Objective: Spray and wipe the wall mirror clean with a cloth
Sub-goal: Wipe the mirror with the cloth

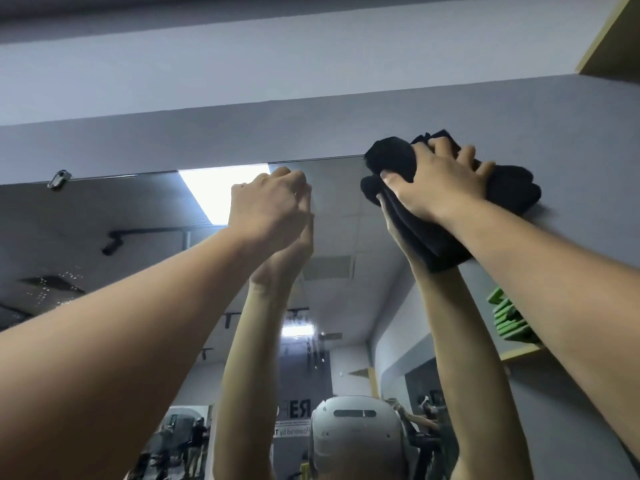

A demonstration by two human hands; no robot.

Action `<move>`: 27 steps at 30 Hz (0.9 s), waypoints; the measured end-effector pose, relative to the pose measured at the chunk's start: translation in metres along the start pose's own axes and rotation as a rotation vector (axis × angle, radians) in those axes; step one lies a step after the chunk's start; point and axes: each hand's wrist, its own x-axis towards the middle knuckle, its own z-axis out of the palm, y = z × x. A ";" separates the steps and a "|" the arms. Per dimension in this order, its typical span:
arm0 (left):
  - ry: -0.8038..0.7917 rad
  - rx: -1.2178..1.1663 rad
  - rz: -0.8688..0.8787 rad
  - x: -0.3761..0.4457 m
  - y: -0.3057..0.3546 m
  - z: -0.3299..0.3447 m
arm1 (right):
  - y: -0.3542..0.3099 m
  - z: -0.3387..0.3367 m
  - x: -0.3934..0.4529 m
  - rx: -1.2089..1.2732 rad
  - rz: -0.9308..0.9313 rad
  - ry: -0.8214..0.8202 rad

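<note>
While reaching overhead: mirror clip (59, 179) far left, droplets lower left unwiped. Left hand (268, 202) curled, knuckles against mirror (104, 209), holding nothing visible, probably bracing. Right hand (438, 181) gripping bunched black cloth (391, 157), pressed at mirror's top edge.

Mirrored lettering "REF" and, beneath it, "Powered by T", cut off, appears on a dark wall panel (300, 410) reflected in the mirror (86, 220) at six o'clock.
</note>
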 end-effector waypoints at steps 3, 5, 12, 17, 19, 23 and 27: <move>-0.008 -0.047 -0.011 0.000 0.000 -0.003 | -0.018 0.000 -0.026 -0.010 -0.124 -0.016; -0.033 -0.079 -0.024 0.001 0.000 -0.008 | -0.034 -0.002 -0.052 0.007 -0.237 -0.026; -0.193 -0.226 -0.079 0.013 -0.011 -0.031 | -0.056 0.008 -0.187 0.028 -0.776 -0.145; -0.271 -0.331 -0.036 0.014 -0.016 -0.042 | -0.060 0.001 -0.146 0.048 -0.709 -0.182; -0.267 -0.374 -0.006 0.009 -0.021 -0.040 | -0.063 0.000 -0.116 0.065 -0.589 -0.174; -0.181 -0.183 -0.033 0.000 -0.041 -0.035 | -0.069 0.002 -0.041 0.064 -0.306 -0.106; -0.167 -0.100 -0.063 -0.011 -0.051 -0.028 | -0.082 0.004 0.006 0.072 -0.046 -0.055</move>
